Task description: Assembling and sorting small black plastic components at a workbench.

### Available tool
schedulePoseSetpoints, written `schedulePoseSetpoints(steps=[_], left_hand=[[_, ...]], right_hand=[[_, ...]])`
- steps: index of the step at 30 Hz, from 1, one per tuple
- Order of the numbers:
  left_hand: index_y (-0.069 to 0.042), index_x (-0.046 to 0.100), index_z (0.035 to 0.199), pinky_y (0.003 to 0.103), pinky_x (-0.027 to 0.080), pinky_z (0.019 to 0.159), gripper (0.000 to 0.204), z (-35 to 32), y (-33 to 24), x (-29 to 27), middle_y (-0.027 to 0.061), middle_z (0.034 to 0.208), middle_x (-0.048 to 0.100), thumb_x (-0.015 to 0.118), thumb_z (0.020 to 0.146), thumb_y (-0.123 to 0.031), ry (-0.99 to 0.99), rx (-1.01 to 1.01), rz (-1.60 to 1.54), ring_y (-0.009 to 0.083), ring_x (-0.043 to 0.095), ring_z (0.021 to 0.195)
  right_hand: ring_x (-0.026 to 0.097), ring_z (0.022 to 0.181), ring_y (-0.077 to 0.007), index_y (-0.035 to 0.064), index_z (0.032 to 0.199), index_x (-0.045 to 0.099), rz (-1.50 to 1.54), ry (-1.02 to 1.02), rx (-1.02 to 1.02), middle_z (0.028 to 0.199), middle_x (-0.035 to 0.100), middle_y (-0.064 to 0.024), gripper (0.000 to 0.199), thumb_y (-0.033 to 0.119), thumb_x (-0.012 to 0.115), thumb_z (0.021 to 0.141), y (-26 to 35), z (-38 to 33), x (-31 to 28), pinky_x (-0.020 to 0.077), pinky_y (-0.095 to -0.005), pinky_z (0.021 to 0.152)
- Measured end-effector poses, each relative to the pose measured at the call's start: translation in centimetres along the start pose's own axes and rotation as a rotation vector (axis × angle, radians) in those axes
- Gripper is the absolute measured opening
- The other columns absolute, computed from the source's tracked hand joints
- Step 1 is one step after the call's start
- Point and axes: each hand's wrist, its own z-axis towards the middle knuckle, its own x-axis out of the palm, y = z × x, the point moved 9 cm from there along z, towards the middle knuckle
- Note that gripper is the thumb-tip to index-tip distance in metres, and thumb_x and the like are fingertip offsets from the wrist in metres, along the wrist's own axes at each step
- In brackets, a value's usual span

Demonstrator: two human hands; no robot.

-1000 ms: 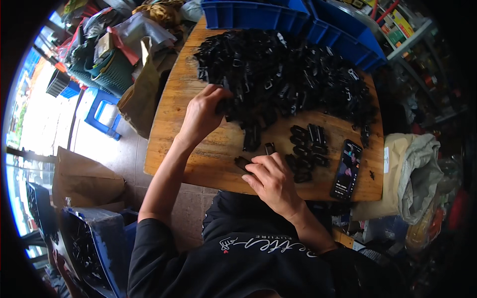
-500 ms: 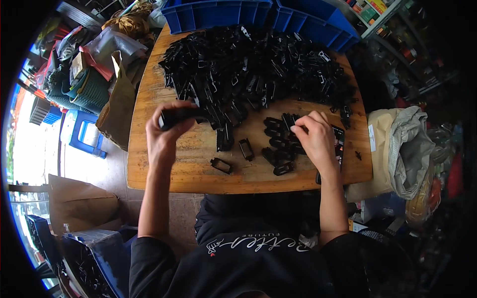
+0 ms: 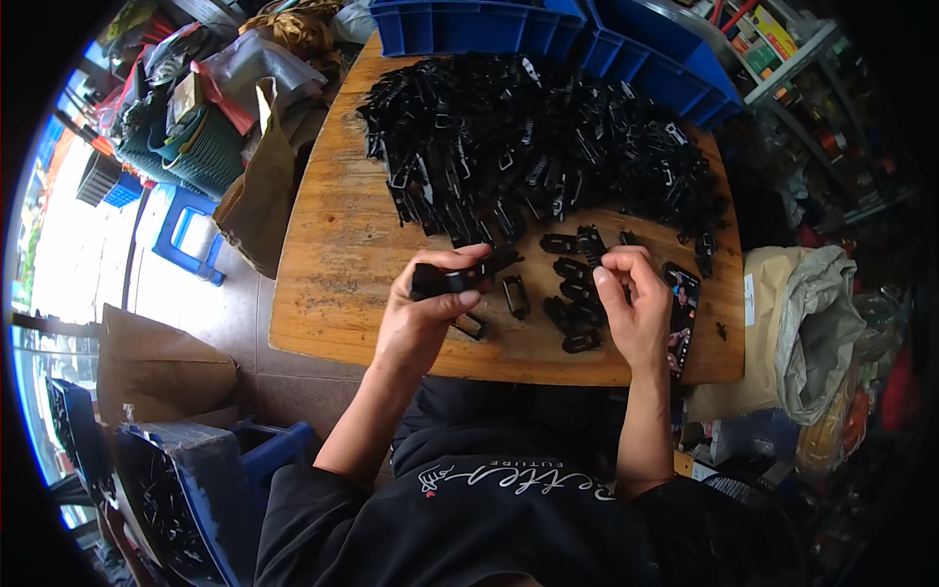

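Left of your left hand (image 3: 416,318), plain wood of the table (image 3: 328,254) gives you room out to its edge, and that hand is wrapped around a black part (image 3: 442,282), just below the big black pile (image 3: 528,137). Between your hands are two small black frames (image 3: 521,293) and a bunch of black pieces (image 3: 579,292), with white writing (image 3: 518,478) on your shirt (image 3: 489,538) lower down. Your right hand (image 3: 636,305) has fingertips (image 3: 608,276) pinched beside the bunch, but I cannot tell if they grip a piece; right of it are a lit phone (image 3: 687,293) and a tan bag (image 3: 769,293) with a white label (image 3: 749,300).
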Motion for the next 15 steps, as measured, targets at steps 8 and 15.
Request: schedulePoseSetpoints(steps=[8, 15], left_hand=[[-0.005, 0.059, 0.101, 0.022, 0.045, 0.074, 0.032, -0.2, 0.9, -0.7, 0.0046, 0.094, 0.061, 0.065, 0.072, 0.007, -0.092, -0.055, 0.113, 0.0108, 0.057, 0.082], [-0.001, 0.058, 0.102, 0.024, 0.046, 0.074, 0.035, -0.5, 1.1, 0.7, 0.0075, 0.091, 0.061, 0.064, 0.069, 0.009, -0.115, -0.072, 0.193, 0.0149, 0.059, 0.081]], right_hand=[[0.049, 0.070, -0.0063, -0.0045, 0.089, 0.059, 0.084, -0.019, -0.133, 0.095, 0.056, -0.0077, 0.009, 0.003, 0.055, 0.085, 4.0, -1.0, 0.7, 0.0403, -0.0169, 0.061], [0.052, 0.057, -0.0044, -0.0039, 0.088, 0.061, 0.241, -0.034, 0.041, 0.073, 0.056, -0.0013, 0.010, 0.005, 0.060, 0.084, 4.2, -1.6, 1.7, 0.0411, -0.0158, 0.053]])
